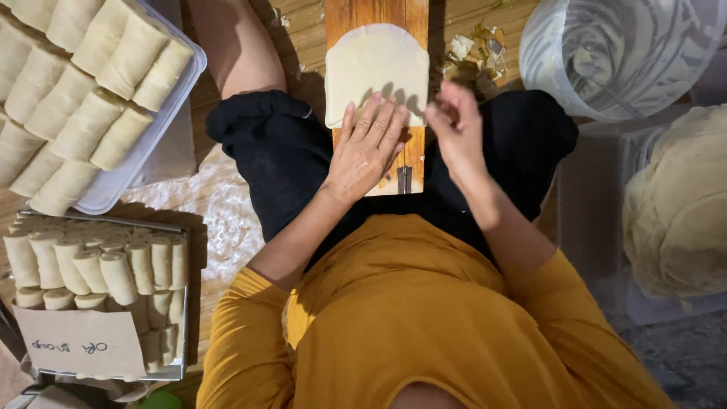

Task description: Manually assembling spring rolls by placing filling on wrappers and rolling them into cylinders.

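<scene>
Centre top of frame: pale wrapper sheet (pixel 376 68) lies flat on wooden board (pixel 379 91) across lap. Left hand (pixel 367 148) flat, fingers spread, pressing sheet's near edge, gripping nothing. Right hand (pixel 454 125) w/ fingers loosely curled just beside sheet's right corner; can't tell if pinching anything. Step looks like smoothing; needs sheet kept square. Finished rolls (pixel 83 83) fill tray upper left.

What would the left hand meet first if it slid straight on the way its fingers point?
The left hand lies flat on the wooden board, fingers pointing away from the body. Its fingertips already touch the near edge of the pale wrapper sheet, so it would likely run onto that first.
</scene>
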